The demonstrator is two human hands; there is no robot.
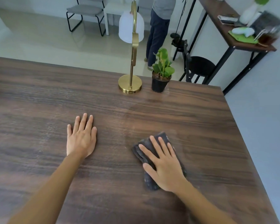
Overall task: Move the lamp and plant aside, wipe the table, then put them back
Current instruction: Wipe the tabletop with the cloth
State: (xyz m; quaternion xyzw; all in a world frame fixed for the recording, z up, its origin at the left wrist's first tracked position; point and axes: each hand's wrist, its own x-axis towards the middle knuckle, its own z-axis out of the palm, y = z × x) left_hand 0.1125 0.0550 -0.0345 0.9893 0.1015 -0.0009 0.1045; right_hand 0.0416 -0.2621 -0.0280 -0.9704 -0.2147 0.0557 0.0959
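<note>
Plant (163,65), green leaves in a black pot (159,84) of soil, stands at the table's (39,97) far edge, just beside the lamp (131,62): gold base, white shade. Nearer, right hand (164,165) lies flat, fingers spread, on a dark folded cloth (149,178). Left hand (82,136) rests flat on bare wood.
</note>
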